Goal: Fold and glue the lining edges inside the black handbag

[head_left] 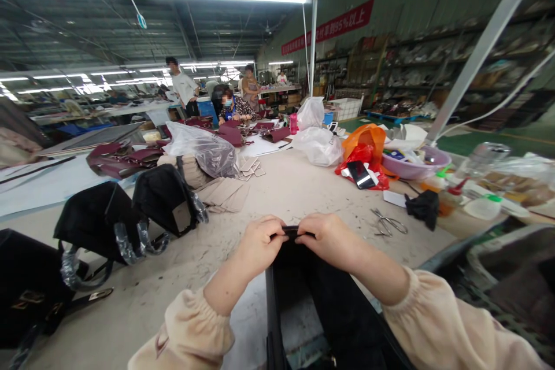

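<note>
A black bag (342,312) stands open at the table's near edge, its grey-looking inside showing. My left hand (262,243) pinches the far rim of the bag between thumb and fingers. Close beside it on the right, my right hand (323,237) grips the same rim, with a short stretch of black edge between the two hands. Several finished-looking black bags (93,219) with plastic-wrapped straps rest at the left of the table (277,185).
Scissors (388,222) and a black cloth (422,208) lie on the right, near bottles and a purple basin (411,165). A phone (361,174) leans on red plastic. Beige pieces (223,193) and maroon pieces (125,159) lie farther back. People work beyond.
</note>
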`<state>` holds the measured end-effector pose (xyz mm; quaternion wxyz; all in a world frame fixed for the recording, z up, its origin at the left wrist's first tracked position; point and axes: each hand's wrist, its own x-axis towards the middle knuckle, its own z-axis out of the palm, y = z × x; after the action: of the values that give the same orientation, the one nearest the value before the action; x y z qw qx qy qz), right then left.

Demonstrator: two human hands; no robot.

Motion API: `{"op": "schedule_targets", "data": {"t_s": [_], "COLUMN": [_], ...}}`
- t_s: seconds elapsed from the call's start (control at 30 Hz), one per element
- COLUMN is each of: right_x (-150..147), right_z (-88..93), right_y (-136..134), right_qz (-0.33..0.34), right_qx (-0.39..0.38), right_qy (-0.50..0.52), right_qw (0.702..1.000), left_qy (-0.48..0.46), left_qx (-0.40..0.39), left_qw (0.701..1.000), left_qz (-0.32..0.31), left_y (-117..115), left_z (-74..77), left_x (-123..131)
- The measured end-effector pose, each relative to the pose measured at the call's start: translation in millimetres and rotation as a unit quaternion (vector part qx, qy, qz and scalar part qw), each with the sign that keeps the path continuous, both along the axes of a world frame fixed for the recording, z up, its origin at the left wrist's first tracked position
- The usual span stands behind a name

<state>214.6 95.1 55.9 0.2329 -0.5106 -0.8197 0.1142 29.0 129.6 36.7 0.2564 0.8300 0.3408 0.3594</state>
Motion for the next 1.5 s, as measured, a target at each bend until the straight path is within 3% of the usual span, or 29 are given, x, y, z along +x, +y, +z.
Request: {"op": "schedule_targets", "data": {"t_s": [0.17,0.5,0.67,0.9,1.1,1.37,1.5], "right_x": [4,4,6,11,8,9,8], "right_z": [-5.6,-4.3,-1.4,-2.7,-2.8,-6.2,-7.8], "right_y": [0,1,3,7,10,15,15], "right_qz": [-0.006,-0.062,-0.05,0.03,0.027,0.035,0.026], "right_qx": [0.004,-0.039,-0.052,-0.041,-0.026,-0.001,-0.004], "right_qy": [0.012,0.069,0.09,0.066,0.038,0.028,0.032], "right_qw": [1.0,0.995,0.993,0.997,0.999,0.999,0.999], "left_qy": [0.032,-0.019,-0.015,-0.001,-0.029,-0.002,-0.028], "left_qx": [0.001,-0.071,-0.073,-0.069,-0.113,-0.126,-0.139], "left_qw": [0.999,0.997,0.997,0.997,0.991,0.988,0.987], "left_qz": [0.003,0.029,0.032,0.044,0.063,0.088,0.075], "left_y": [-1,2,3,4,1,3,3], "left_z": [-0.3,-0.6,-1.7,-5.4,-2.9,-3.4,-4.7], "left_x": [2,0,0,2,5,4,4]}}
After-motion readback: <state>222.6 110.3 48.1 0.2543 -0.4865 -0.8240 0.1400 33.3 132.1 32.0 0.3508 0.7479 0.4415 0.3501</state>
